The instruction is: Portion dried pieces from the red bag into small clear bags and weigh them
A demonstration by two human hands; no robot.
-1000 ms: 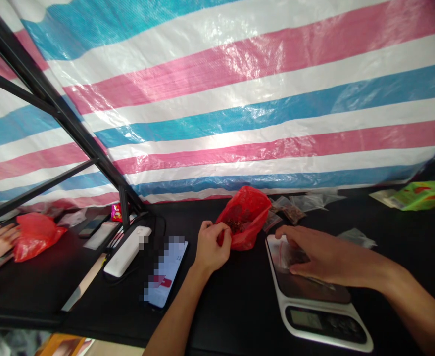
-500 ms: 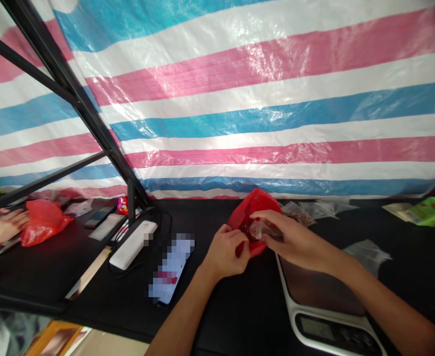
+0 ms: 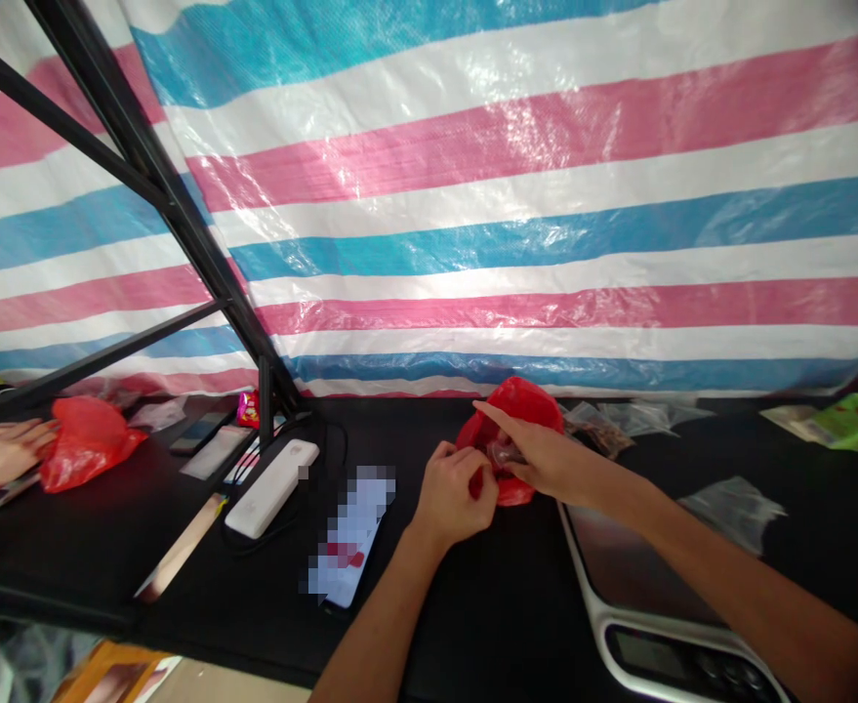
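1. Pinching a small clear plastic bag [image 3: 506,452] inside the mouth of a red plastic bag [image 3: 523,408], the right hand [image 3: 556,464] stretches its index finger across the top; the grip looks like thumb against fingers, though the view there is poor.
2. The left hand [image 3: 452,493] is curled narrow, gripping the red bag's near edge.
3. The clear bag's long axis seems to lie roughly level, its end pointing left into the red bag, which sits on a black table [image 3: 487,625] just beyond a digital kitchen scale [image 3: 640,566].
4. Small bags of brown pieces [image 3: 596,432] lie farther back; the red bag's remaining contents are hidden.
5. Far left, a co-worker's hand [image 3: 0,454] lies beside another red bag [image 3: 88,444].
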